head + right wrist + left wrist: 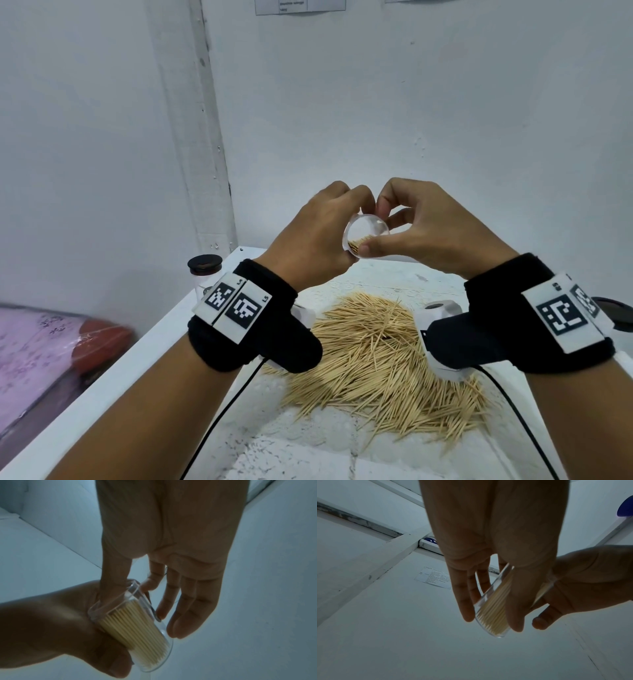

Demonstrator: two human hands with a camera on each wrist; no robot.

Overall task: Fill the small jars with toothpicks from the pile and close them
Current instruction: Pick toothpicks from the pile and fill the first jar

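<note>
Both hands, left and right, grip one clear jar of toothpicks between curled fingers; second jar on table, one pile.

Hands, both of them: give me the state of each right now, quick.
Left hand: fingers curled round the clear jar of toothpicks, held above the table.
Right hand: thumb and fingers pinch the same jar.

I am looking at plain white painted walls meeting in a corner, where a scuffed white vertical strip is running down to the white speckled tabletop. 1 printed white paper sheet is hanging high on the wall. At left, pink patterned fabric is lying beside something red-brown.
</note>
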